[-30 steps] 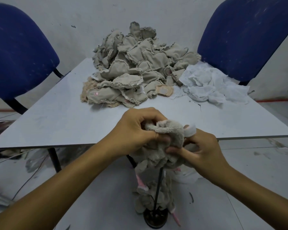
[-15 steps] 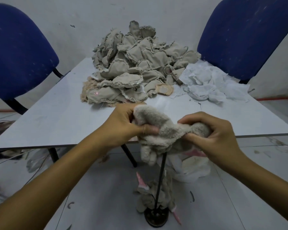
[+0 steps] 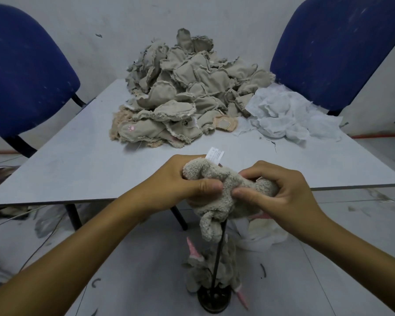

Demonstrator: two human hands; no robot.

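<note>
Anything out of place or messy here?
Floor mess mainly: grey plush pieces lie heaped round the base of the black rod, and white fabric lies crumpled under the table edge. Dark curled scraps dot the floor. The left hand and right hand grip the plush skin; nothing odd there.

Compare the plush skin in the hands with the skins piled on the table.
The held plush skin shows fluffy fur; the piled skins show smooth backing and frayed seams. The left hand and right hand grip the plush skin; the piled skins lie on the table. Both are beige-grey.
</note>
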